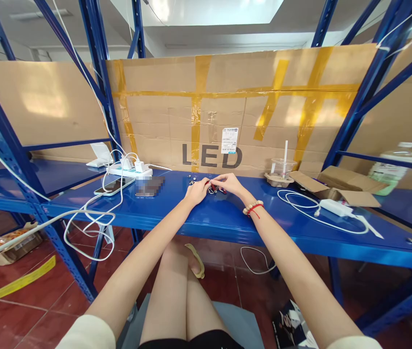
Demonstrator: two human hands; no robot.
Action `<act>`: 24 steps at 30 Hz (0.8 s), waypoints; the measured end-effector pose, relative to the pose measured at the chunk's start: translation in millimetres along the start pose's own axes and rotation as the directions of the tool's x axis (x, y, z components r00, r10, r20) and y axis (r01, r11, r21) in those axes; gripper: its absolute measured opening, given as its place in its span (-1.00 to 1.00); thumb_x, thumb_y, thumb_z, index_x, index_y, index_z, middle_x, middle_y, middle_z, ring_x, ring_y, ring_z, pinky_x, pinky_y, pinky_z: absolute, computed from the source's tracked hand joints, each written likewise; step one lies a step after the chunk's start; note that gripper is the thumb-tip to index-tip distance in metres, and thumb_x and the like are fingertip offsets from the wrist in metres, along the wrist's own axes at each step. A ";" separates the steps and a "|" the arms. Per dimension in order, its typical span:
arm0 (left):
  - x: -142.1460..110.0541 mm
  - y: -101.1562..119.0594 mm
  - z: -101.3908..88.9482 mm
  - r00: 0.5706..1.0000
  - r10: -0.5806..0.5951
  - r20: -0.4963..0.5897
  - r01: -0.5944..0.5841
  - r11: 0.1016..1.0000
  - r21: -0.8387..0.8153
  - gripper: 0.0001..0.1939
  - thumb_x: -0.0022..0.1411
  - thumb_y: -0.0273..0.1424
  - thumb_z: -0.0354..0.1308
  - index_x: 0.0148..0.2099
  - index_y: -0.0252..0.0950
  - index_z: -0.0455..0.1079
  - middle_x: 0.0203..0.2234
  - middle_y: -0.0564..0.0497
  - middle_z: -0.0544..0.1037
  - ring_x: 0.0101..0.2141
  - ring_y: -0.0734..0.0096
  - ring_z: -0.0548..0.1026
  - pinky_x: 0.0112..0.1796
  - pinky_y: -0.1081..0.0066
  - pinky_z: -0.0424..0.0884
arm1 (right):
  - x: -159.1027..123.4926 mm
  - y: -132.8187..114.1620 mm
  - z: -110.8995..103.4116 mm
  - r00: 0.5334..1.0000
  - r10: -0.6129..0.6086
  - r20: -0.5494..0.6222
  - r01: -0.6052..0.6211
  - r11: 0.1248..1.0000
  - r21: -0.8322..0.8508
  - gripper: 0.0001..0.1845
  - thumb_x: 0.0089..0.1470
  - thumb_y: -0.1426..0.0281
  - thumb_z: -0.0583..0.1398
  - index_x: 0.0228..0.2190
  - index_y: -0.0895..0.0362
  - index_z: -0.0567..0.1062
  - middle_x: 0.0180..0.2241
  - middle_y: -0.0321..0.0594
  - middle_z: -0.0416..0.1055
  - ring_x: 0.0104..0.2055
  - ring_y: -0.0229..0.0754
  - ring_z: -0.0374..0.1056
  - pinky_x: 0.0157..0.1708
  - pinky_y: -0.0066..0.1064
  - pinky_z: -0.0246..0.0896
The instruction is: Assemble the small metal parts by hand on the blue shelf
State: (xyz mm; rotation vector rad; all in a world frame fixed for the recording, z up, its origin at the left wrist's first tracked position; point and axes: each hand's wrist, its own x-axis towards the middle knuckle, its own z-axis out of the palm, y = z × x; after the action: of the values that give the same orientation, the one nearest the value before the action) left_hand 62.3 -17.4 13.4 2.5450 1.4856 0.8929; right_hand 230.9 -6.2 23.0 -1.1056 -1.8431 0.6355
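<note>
My left hand (197, 190) and my right hand (229, 183) meet over the middle of the blue shelf top (169, 208). The fingers of both are pinched together around something small and dark reddish between the fingertips; its kind is too small to make out. Just below the fingertips lies a little pile of small dark, red and silvery parts (217, 189). A few more tiny pieces (191, 181) are scattered behind my left hand. A beaded bracelet with a red string (252, 207) circles my right wrist.
Leftward are a phone (114, 186), a blurred flat object (149, 186) and a white power strip (129, 171) with looping cables. To the right stand a plastic cup (281, 167), an open cardboard box (351, 182) and a white adapter (336, 208). Taped cardboard (155, 121) walls the back.
</note>
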 end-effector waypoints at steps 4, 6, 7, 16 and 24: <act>-0.2 0.4 -0.6 1.000 -0.009 0.004 0.010 1.000 -0.016 -0.68 0.31 -0.24 -0.25 -0.04 -0.15 0.25 -0.26 0.02 0.53 -0.16 0.32 0.46 -0.19 0.37 0.33 | -1.5 -4.5 -0.9 0.999 0.014 -0.043 -0.015 1.000 -0.026 -0.50 -0.18 0.05 0.24 -0.41 0.27 0.57 -0.70 -0.26 0.32 -0.71 -0.42 0.07 -0.70 -0.55 0.01; -0.6 0.3 -0.6 1.000 0.005 0.008 -0.004 1.000 -0.024 -0.68 0.31 -0.24 -0.26 -0.06 -0.16 0.25 -0.26 0.02 0.53 -0.17 0.32 0.46 -0.19 0.36 0.34 | -1.7 -5.4 -0.8 0.999 0.016 -0.045 -0.018 0.999 -0.027 -0.49 -0.18 0.05 0.24 -0.41 0.28 0.57 -0.70 -0.26 0.32 -0.70 -0.42 0.08 -0.69 -0.55 0.02; -0.8 0.4 -0.5 1.000 0.010 0.008 -0.010 1.000 -0.029 -0.68 0.30 -0.23 -0.26 -0.06 -0.16 0.25 -0.26 0.02 0.52 -0.17 0.31 0.46 -0.19 0.36 0.34 | -1.5 -5.4 -0.8 0.999 0.020 -0.042 -0.021 0.999 -0.024 -0.49 -0.19 0.05 0.24 -0.40 0.28 0.57 -0.69 -0.25 0.33 -0.70 -0.42 0.08 -0.69 -0.54 0.03; -0.6 1.9 -1.3 1.000 -0.019 -0.005 0.018 0.997 -0.068 -0.69 0.30 -0.22 -0.26 -0.01 -0.16 0.17 -0.27 0.01 0.53 -0.19 0.31 0.47 -0.17 0.32 0.33 | -0.5 -3.8 -0.4 0.999 0.013 -0.042 -0.014 1.000 -0.023 -0.48 -0.20 0.07 0.24 -0.37 0.29 0.57 -0.58 -0.16 0.43 -0.66 -0.38 0.17 -0.67 -0.54 0.07; -1.1 2.1 -1.9 1.000 -0.012 0.011 0.013 0.998 -0.065 -0.69 0.31 -0.22 -0.26 -0.01 -0.16 0.16 -0.26 0.01 0.52 -0.17 0.31 0.47 -0.17 0.35 0.33 | 1.1 -0.8 -0.6 1.000 -0.023 -0.020 0.023 1.000 0.007 -0.50 -0.21 0.09 0.25 -0.37 0.28 0.56 -0.51 -0.12 0.46 -0.62 -0.36 0.20 -0.68 -0.54 0.08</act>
State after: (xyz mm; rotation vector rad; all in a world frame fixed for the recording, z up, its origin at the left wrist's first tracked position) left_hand 62.6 -19.9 15.2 2.4881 1.4433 0.9088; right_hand 230.8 -5.6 24.3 -1.0809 -1.8328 0.6154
